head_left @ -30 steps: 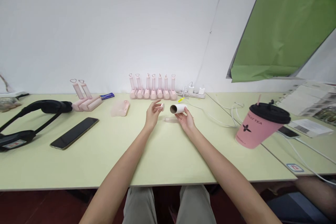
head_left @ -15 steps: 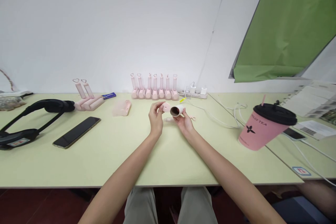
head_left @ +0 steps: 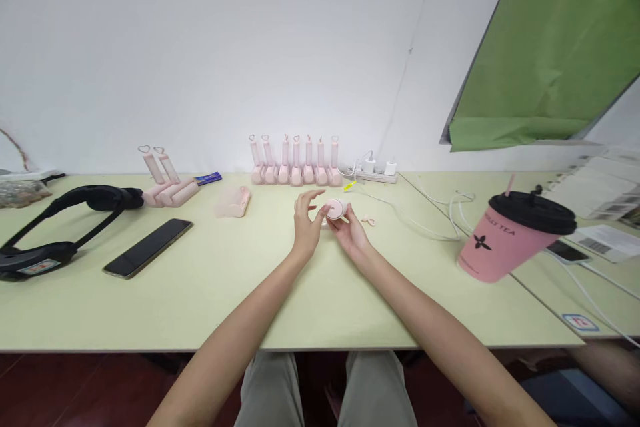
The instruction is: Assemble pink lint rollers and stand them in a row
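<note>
A short white tube, its round pink cap (head_left: 335, 208) facing me, is held over the middle of the table. My right hand (head_left: 353, 233) wraps round the tube from the right and below. On the left, my left hand (head_left: 307, 223) has its thumb at the cap's edge, with the index finger raised and apart from the thumb. The cap covers the tube's opening. Just right of my right hand lies a small pink heart-shaped loop (head_left: 369, 219); part of a clear piece shows beneath the hands.
Several pink bottle-like items (head_left: 296, 175) stand along the wall, two more (head_left: 173, 192) at left. A black phone (head_left: 149, 247), black headset (head_left: 100, 199), pink case (head_left: 240, 201), power strip (head_left: 375, 177), cables and pink cup (head_left: 500, 243) surround the hands.
The pink cap has moved right from my left hand's fingers onto the tube's open end. My left hand has moved right, and its fingers have spread.
</note>
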`<state>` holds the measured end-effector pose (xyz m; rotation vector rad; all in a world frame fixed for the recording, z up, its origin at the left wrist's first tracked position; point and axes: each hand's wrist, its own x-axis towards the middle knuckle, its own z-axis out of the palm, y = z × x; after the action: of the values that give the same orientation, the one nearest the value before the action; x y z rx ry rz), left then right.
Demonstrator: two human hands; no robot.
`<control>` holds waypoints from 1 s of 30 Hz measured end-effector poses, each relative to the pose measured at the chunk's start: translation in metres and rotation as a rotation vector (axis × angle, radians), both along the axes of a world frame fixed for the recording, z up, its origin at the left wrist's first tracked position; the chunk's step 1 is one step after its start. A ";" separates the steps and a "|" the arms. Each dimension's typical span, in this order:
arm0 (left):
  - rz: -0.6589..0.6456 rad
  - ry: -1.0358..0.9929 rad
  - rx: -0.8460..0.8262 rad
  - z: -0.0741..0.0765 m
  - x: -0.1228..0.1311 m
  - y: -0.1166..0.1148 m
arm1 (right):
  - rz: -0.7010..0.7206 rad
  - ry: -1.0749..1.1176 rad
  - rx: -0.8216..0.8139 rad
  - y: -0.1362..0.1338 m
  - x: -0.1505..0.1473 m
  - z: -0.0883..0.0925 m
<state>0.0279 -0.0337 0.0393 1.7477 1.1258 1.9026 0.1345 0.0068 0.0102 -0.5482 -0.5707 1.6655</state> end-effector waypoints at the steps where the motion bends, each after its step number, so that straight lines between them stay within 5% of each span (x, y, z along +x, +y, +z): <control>1: -0.083 -0.007 -0.020 0.000 -0.001 0.002 | 0.002 0.014 -0.011 0.001 0.001 0.001; 4: -0.298 0.033 -0.086 -0.002 -0.002 0.007 | -0.013 0.034 -0.053 0.002 0.006 0.003; 6: -0.326 0.043 -0.106 -0.005 -0.004 0.009 | -0.010 0.028 -0.062 0.003 0.008 0.004; 20: -0.035 0.416 0.040 -0.018 -0.005 0.010 | 0.100 0.023 0.007 -0.001 0.004 0.002; 30: 0.268 0.438 -0.058 -0.027 -0.026 0.025 | 0.125 -0.276 0.164 -0.003 0.008 0.000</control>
<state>0.0022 -0.0087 0.0123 2.1341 1.6229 1.6395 0.1424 0.0037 0.0098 -0.6373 -0.9514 1.6524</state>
